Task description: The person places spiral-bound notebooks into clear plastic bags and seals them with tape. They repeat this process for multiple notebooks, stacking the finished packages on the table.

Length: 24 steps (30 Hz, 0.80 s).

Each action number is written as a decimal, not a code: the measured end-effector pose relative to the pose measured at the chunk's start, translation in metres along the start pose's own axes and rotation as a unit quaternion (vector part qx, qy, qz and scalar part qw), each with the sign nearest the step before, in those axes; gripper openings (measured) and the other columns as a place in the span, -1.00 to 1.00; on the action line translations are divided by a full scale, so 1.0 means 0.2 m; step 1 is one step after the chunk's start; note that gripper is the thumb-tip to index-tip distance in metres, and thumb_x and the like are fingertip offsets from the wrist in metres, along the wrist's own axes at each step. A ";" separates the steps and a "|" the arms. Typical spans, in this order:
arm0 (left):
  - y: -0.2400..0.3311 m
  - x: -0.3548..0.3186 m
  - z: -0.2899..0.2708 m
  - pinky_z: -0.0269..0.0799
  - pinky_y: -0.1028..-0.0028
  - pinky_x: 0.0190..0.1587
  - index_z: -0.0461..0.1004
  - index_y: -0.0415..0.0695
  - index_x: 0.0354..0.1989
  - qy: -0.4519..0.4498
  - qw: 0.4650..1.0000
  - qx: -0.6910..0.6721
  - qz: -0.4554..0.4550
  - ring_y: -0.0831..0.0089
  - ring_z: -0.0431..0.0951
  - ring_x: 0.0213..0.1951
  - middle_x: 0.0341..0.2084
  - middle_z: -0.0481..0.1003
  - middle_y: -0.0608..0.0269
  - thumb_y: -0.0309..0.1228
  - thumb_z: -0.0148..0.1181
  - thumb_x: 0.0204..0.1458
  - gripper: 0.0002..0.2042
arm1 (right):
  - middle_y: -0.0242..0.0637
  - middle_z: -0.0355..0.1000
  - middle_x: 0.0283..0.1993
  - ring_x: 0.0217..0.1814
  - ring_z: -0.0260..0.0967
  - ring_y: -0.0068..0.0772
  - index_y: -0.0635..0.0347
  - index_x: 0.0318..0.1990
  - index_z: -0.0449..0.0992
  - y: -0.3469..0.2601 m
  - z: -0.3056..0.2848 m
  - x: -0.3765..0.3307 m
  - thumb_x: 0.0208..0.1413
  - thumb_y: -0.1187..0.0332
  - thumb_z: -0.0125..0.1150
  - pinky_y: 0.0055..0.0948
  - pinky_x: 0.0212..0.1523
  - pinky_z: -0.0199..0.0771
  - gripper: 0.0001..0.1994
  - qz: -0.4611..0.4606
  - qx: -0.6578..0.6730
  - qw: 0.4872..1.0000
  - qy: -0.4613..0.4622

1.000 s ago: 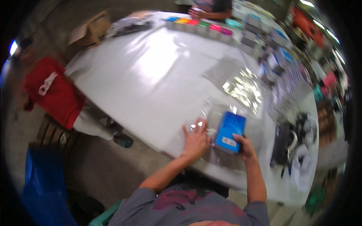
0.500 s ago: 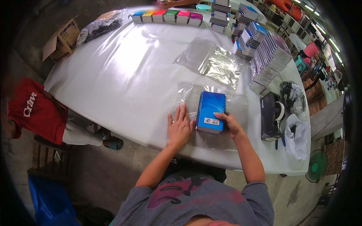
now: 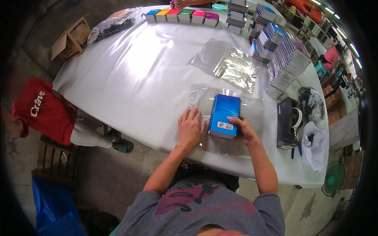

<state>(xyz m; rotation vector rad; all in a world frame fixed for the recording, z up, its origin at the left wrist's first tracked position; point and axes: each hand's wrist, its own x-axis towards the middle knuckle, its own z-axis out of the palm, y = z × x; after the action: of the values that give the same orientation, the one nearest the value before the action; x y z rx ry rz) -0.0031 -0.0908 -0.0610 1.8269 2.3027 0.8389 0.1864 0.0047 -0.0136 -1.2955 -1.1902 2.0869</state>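
Observation:
A small stack of spiral notebooks (image 3: 228, 105) with a blue cover on top lies on a clear plastic sheet or bag (image 3: 252, 108) near the table's front edge. My right hand (image 3: 247, 130) grips the stack's right side, its thumb on the cover beside a white label; the other fingers are partly hidden. Left of the stack, my left hand (image 3: 190, 129) rests palm down on the plastic with its fingers apart and slightly bent, holding nothing. Farther back lie more clear plastic bags (image 3: 212, 55), one pile shiny and crinkled.
Tall notebook stacks (image 3: 287, 63) stand at the right. Closer in are a black tape dispenser (image 3: 286, 124) and crumpled white plastic (image 3: 314, 145). Colourful notebooks (image 3: 185, 15) line the far edge, near a co-worker's hands (image 3: 180, 4). A person in red (image 3: 43, 112) is at the left.
The whole view has shifted slightly, so the table appears farther right. My left fingers look a little more bent. My right hand keeps its grip on the notebooks.

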 end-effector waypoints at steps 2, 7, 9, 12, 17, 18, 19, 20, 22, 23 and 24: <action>0.00 0.05 -0.01 0.04 0.15 0.20 0.36 -0.21 0.06 0.021 0.994 -0.107 -0.003 0.07 0.19 0.19 0.10 0.33 0.21 -0.29 0.08 0.07 -0.60 | -0.19 0.46 -0.15 -0.19 0.47 -0.35 0.33 -0.02 0.37 0.04 -0.02 0.03 -0.11 0.16 0.31 -0.34 -0.11 0.49 -0.46 -0.015 0.013 1.000 -0.011; 0.00 0.14 -0.09 0.43 0.36 -0.09 0.32 -0.11 0.13 0.070 0.985 -0.158 0.028 0.17 0.48 -0.13 0.00 0.33 0.08 -0.41 0.24 -0.04 -0.51 | -0.14 0.45 -0.13 -0.15 0.46 -0.32 0.37 0.00 0.35 0.01 -0.03 0.02 -0.15 0.18 0.37 -0.33 -0.09 0.48 -0.42 -0.007 0.016 1.000 -0.018; 0.02 0.17 -0.22 0.49 0.43 -0.20 0.25 -0.10 0.18 -0.021 0.966 -0.231 -0.118 0.28 0.51 -0.24 0.00 0.26 -0.02 -0.43 0.31 -0.11 -0.39 | -0.14 0.45 -0.13 -0.15 0.46 -0.32 0.37 -0.01 0.35 0.01 -0.02 0.02 -0.15 0.17 0.37 -0.33 -0.09 0.48 -0.41 -0.001 0.002 1.000 -0.016; -0.13 0.20 -0.17 0.50 0.43 -0.28 0.08 -0.06 0.27 -0.021 0.930 -0.331 -0.157 0.36 0.52 -0.34 0.02 0.17 -0.07 -0.49 0.42 -0.29 -0.14 | -0.15 0.45 -0.13 -0.16 0.47 -0.32 0.36 0.00 0.34 0.03 -0.02 0.02 -0.13 0.15 0.35 -0.32 -0.10 0.50 -0.41 -0.021 0.012 0.999 -0.023; -0.18 0.22 -0.21 0.47 0.47 -0.35 0.22 -0.08 0.20 -0.018 0.873 -0.447 -0.194 0.43 0.55 -0.41 -0.40 0.50 0.09 -0.54 0.38 -0.27 -0.26 | -0.17 0.46 -0.15 -0.18 0.48 -0.32 0.35 0.02 0.33 0.02 -0.02 0.02 -0.15 0.12 0.35 -0.26 -0.14 0.53 -0.38 0.003 0.000 1.000 -0.011; -0.18 0.21 -0.20 0.46 0.49 -0.37 0.30 -0.10 0.11 -0.009 0.911 -0.373 -0.173 0.46 0.54 -0.45 -0.48 0.49 0.13 -0.55 0.35 -0.23 -0.38 | -0.17 0.46 -0.15 -0.18 0.48 -0.32 0.34 0.02 0.33 0.02 -0.03 0.02 -0.15 0.12 0.35 -0.25 -0.15 0.53 -0.38 0.001 -0.001 1.000 -0.006; -0.18 0.20 -0.18 0.44 0.50 -0.39 0.38 -0.12 0.03 0.000 0.943 -0.297 -0.150 0.49 0.53 -0.49 -0.57 0.49 0.17 -0.55 0.33 -0.18 -0.50 | -0.19 0.46 -0.16 -0.19 0.48 -0.34 0.33 0.00 0.35 0.02 -0.03 0.01 -0.15 0.11 0.35 -0.28 -0.16 0.53 -0.40 -0.004 -0.003 1.000 -0.006; -0.17 0.19 -0.16 0.43 0.52 -0.41 0.46 -0.15 -0.05 0.008 0.968 -0.218 -0.127 0.51 0.51 -0.53 -0.65 0.49 0.21 -0.55 0.30 -0.14 -0.61 | -0.20 0.47 -0.16 -0.19 0.48 -0.35 0.32 -0.02 0.37 0.01 -0.02 0.00 -0.16 0.10 0.34 -0.30 -0.18 0.53 -0.41 -0.006 -0.004 1.000 -0.006; -0.18 0.15 -0.10 0.40 0.47 -0.45 0.51 -0.16 -0.27 0.081 0.979 -0.173 -0.064 0.46 0.50 -0.60 -0.70 0.47 0.19 -0.46 0.26 -0.06 -0.83 | -0.21 0.47 -0.16 -0.21 0.48 -0.37 0.30 -0.03 0.39 0.01 -0.01 0.00 -0.16 0.09 0.33 -0.34 -0.20 0.52 -0.42 -0.007 -0.012 1.000 -0.001; -0.17 0.14 -0.09 0.39 0.44 -0.47 0.54 -0.17 -0.37 0.116 0.981 -0.151 -0.034 0.43 0.49 -0.63 -0.72 0.45 0.18 -0.41 0.24 -0.02 -0.89 | -0.22 0.47 -0.16 -0.22 0.48 -0.38 0.31 -0.03 0.39 0.01 -0.01 0.00 -0.16 0.09 0.33 -0.35 -0.20 0.53 -0.42 -0.003 -0.020 1.000 0.003; -0.15 0.14 -0.08 0.39 0.42 -0.48 0.52 -0.16 -0.40 0.111 0.990 -0.080 -0.044 0.41 0.49 -0.63 -0.72 0.45 0.18 -0.36 0.23 -0.01 -0.87 | -0.22 0.47 -0.16 -0.23 0.48 -0.38 0.31 -0.03 0.39 0.01 -0.01 0.00 -0.16 0.09 0.33 -0.35 -0.21 0.53 -0.42 0.000 -0.027 1.000 0.006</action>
<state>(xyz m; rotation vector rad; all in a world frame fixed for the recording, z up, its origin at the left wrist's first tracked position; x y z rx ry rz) -0.0448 -0.0745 -0.0538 1.6258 2.3409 1.2301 0.1879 0.0054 -0.0153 -1.3313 -1.2488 2.0568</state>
